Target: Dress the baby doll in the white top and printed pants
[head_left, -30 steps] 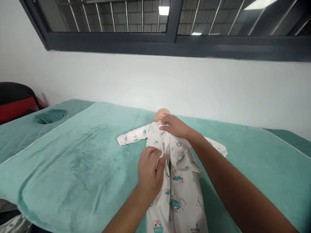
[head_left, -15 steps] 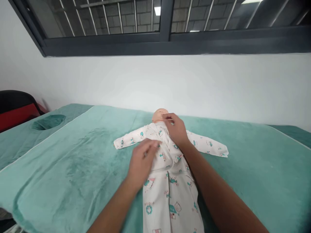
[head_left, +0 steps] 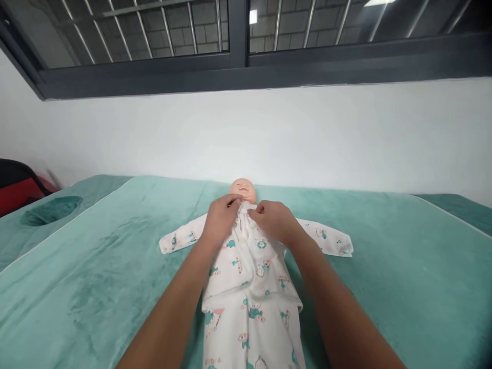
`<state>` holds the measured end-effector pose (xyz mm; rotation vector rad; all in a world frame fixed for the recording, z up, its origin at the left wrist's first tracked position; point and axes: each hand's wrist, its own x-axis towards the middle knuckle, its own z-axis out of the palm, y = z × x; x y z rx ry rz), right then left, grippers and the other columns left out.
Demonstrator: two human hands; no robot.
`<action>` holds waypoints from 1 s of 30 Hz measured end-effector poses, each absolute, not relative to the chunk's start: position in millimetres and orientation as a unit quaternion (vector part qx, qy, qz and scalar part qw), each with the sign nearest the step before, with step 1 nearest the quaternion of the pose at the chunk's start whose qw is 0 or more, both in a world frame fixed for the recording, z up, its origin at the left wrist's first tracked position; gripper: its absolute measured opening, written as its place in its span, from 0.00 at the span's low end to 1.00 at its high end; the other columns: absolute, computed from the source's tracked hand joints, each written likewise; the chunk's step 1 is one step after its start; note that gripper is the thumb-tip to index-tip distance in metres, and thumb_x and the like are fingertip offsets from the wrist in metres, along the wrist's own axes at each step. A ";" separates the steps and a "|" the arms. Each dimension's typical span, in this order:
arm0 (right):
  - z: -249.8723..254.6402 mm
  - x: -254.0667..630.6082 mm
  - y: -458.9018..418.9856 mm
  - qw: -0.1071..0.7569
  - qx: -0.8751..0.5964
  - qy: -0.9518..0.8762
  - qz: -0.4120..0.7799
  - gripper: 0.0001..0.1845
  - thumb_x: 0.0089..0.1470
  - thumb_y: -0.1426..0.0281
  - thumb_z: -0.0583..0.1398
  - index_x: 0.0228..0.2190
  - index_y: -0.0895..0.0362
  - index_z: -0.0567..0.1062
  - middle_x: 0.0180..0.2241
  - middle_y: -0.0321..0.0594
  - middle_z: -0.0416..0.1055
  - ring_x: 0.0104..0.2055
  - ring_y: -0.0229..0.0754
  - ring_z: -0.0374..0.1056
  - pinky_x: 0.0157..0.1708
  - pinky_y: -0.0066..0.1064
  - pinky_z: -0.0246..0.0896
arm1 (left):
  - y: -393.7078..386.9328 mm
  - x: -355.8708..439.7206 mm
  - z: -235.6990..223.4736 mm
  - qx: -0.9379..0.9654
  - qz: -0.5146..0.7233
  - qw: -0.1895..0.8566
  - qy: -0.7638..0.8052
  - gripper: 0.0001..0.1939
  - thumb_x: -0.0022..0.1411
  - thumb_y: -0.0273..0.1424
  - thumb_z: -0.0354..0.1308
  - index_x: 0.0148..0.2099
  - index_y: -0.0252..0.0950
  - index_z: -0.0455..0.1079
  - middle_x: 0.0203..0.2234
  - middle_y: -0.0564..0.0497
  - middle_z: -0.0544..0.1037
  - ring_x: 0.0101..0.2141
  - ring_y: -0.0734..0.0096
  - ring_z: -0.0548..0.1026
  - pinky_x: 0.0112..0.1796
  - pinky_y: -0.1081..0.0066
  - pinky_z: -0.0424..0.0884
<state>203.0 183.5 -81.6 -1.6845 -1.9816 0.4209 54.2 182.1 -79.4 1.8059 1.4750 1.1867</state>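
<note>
A baby doll [head_left: 243, 188] lies on its back, dressed in a white printed top [head_left: 246, 261] and matching trousers [head_left: 253, 338]. Both sleeves stretch out sideways. At the doll's neck my left hand [head_left: 223, 218] pinches the collar edge of the top on the left side. Close beside it, my right hand [head_left: 274, 218] has its fingers pinched on the collar's right side. Small buttons show down the front opening between the hands. The fingertips partly cover the collar.
A teal padded bed cover [head_left: 115, 271] lies under the doll, with a round face hole [head_left: 52, 210] at the left. Behind stands a white wall [head_left: 192, 138] below a dark-framed window [head_left: 238, 36] with bars. A red and black item [head_left: 19, 187] is at the far left.
Both hands have come together at the doll's collar, the left moving up from the chest and the right drawing down from beside the face. The top's front now lies straighter. The view has shifted slightly.
</note>
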 end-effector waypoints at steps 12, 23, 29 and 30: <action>-94.0 195.8 195.7 0.475 -0.554 -0.582 0.358 0.12 0.50 0.61 0.56 0.21 0.55 0.69 0.20 0.32 0.66 0.23 0.37 0.59 0.25 0.28 0.53 | 202.5 26.8 -84.2 0.666 0.383 0.342 0.542 0.14 0.56 0.39 0.54 0.26 0.36 0.73 0.21 0.53 0.73 0.24 0.72 0.67 0.27 0.72 0.59; -94.1 180.7 194.2 0.488 -0.568 -0.571 0.336 0.10 0.47 0.62 0.60 0.25 0.55 0.75 0.25 0.33 0.71 0.28 0.38 0.62 0.30 0.28 0.55 | 207.8 40.2 -83.4 0.553 0.511 0.433 0.496 0.06 0.51 0.31 0.57 0.27 0.34 0.71 0.20 0.55 0.72 0.21 0.76 0.66 0.26 0.75 0.61; -101.7 183.6 198.0 0.532 -0.521 -0.546 0.384 0.09 0.48 0.62 0.59 0.26 0.55 0.74 0.22 0.32 0.67 0.24 0.36 0.58 0.24 0.27 0.52 | 202.4 46.1 -81.5 0.563 0.511 0.427 0.490 0.04 0.51 0.28 0.56 0.26 0.35 0.69 0.20 0.55 0.72 0.24 0.75 0.68 0.28 0.74 0.63; -102.1 183.9 198.9 0.527 -0.520 -0.557 0.377 0.09 0.48 0.62 0.59 0.27 0.55 0.75 0.23 0.33 0.68 0.25 0.36 0.59 0.25 0.27 0.53 | 202.8 46.3 -82.4 0.560 0.513 0.428 0.490 0.04 0.51 0.28 0.56 0.26 0.35 0.69 0.21 0.55 0.73 0.24 0.75 0.68 0.29 0.74 0.63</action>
